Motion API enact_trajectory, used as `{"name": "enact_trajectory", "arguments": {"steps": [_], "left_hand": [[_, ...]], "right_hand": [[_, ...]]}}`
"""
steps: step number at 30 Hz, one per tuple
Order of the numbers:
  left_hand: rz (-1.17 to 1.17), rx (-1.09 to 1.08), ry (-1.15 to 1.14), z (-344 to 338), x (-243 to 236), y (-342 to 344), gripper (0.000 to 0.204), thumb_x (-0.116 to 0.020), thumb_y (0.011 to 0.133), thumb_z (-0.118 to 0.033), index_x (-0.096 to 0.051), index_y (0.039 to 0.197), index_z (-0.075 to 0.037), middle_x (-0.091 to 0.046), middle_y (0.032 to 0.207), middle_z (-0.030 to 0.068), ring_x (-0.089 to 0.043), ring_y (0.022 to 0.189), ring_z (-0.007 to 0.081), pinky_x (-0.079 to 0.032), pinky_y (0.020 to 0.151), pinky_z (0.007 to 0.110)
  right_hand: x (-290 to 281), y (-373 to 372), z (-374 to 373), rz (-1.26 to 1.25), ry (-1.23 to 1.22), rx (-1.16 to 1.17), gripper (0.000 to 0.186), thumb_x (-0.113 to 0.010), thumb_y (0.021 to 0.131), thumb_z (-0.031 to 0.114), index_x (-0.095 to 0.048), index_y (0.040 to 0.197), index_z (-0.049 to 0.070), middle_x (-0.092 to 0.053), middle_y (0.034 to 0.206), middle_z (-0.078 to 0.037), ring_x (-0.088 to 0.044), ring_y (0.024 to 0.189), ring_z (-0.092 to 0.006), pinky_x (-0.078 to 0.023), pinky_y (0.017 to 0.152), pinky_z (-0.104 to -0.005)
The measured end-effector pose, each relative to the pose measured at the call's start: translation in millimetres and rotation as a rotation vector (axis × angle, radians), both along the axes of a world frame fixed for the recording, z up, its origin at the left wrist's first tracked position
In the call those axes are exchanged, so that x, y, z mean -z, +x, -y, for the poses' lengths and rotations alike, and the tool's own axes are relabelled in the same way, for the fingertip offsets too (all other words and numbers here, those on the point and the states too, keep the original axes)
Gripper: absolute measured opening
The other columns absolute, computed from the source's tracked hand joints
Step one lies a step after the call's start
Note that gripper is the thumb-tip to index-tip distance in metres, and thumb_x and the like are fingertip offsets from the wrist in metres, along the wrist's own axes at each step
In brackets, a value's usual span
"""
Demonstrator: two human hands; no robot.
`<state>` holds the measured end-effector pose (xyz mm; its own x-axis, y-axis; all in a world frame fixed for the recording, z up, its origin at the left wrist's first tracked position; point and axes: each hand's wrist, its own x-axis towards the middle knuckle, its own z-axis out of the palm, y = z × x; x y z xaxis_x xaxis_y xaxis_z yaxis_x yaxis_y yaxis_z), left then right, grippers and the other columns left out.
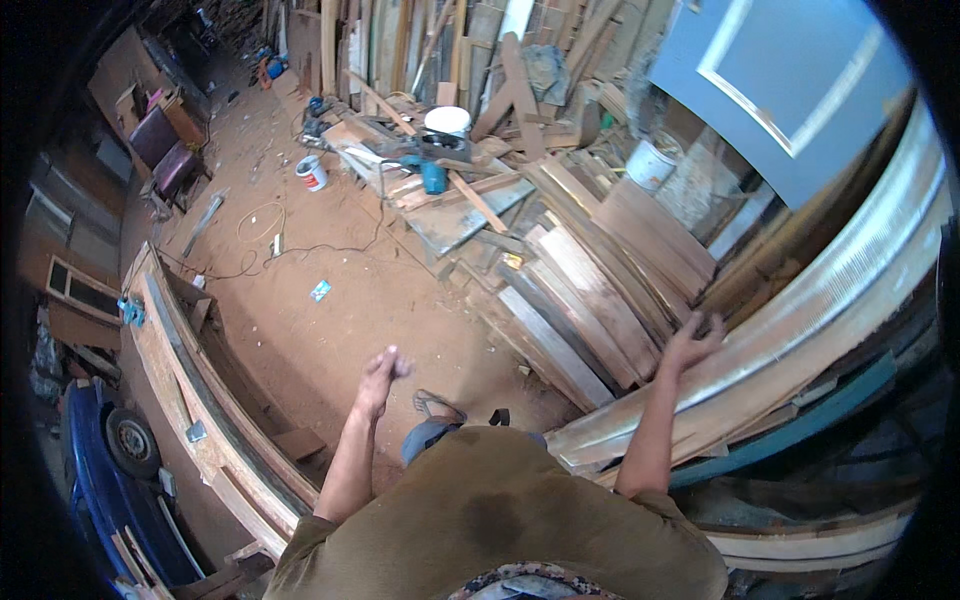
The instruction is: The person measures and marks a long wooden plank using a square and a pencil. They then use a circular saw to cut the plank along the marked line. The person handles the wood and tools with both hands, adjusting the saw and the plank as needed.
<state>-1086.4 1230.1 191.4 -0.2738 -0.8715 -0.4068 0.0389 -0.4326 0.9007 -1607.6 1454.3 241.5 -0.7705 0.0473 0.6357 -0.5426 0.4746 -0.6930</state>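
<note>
My left hand (378, 380) hangs over the dirt floor (330, 340), in front of my body. Its fingers look curled and are smeared by motion, so whether they hold anything does not show. On the other side, my right hand (692, 343) has its fingers apart with nothing in them. It appears just above or beside the end of a stack of brown boards (600, 300), near a long pale plank (800, 300); contact cannot be made out.
Long timbers (190, 390) run along my left, with a blue car (100, 470) beyond. Ahead lie scrap wood, a teal power tool (432, 178), a white bucket (311, 172) and a cable (330, 247). A blue-grey panel (790, 90) leans at the right; a chair (172, 155) stands far left.
</note>
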Motion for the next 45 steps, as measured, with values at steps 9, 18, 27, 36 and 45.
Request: {"name": "enact_trajectory", "arguments": {"steps": [9,18,27,36,45], "left_hand": [[-1.014,0.843,-0.869,113.4,-284.0,48.3,0.017,-0.077,0.089,-0.015,-0.072,0.098,-0.001,-0.075,0.095,0.0133,-0.073,0.081,0.0265,-0.054,0.082,0.044],[-0.838,1.075,-0.999,194.7,-323.5,130.2,0.024,-0.067,0.096,-0.023,-0.075,0.113,-0.008,-0.074,0.093,0.0095,-0.071,0.078,0.0241,-0.056,0.075,0.041],[-0.976,0.901,-0.927,350.4,-339.0,173.7,0.029,-0.050,0.100,-0.005,-0.074,0.087,0.001,-0.073,0.093,0.0176,-0.071,0.091,0.0258,-0.058,0.089,0.062],[-0.842,0.874,-0.927,583.8,-348.7,99.7,0.025,-0.053,0.099,-0.006,-0.075,0.088,0.000,-0.072,0.093,0.0168,-0.070,0.090,0.0263,-0.057,0.088,0.060],[-0.720,0.743,-0.887,680.0,-366.2,98.4,0.022,-0.056,0.098,-0.007,-0.075,0.090,-0.001,-0.072,0.094,0.0160,-0.070,0.089,0.0267,-0.057,0.088,0.058]], "right_hand": [[160.6,177.7,256.0,0.531,0.302,-0.675,0.033,-0.074,0.088,0.023,-0.070,0.111,0.000,-0.072,0.101,-0.016,-0.068,0.092,-0.0272,-0.053,0.085,-0.0382],[215.1,281.0,434.7,0.712,0.551,-1.073,0.034,-0.075,0.089,0.021,-0.070,0.113,-0.002,-0.073,0.101,-0.013,-0.069,0.085,-0.0217,-0.054,0.079,-0.0342],[336.1,308.2,636.0,0.931,0.533,-1.245,0.033,-0.073,0.092,0.020,-0.069,0.114,-0.004,-0.073,0.094,-0.011,-0.068,0.082,-0.0191,-0.055,0.076,-0.0328],[235.6,268.3,869.0,0.276,0.683,-1.187,0.024,-0.067,0.091,0.022,-0.070,0.101,0.000,-0.071,0.093,-0.020,-0.071,0.088,-0.0333,-0.056,0.079,-0.0413],[247.5,262.9,890.4,0.760,0.536,-1.050,0.022,-0.068,0.091,0.022,-0.072,0.099,0.002,-0.073,0.090,-0.018,-0.071,0.085,-0.0312,-0.053,0.078,-0.0394]]}}
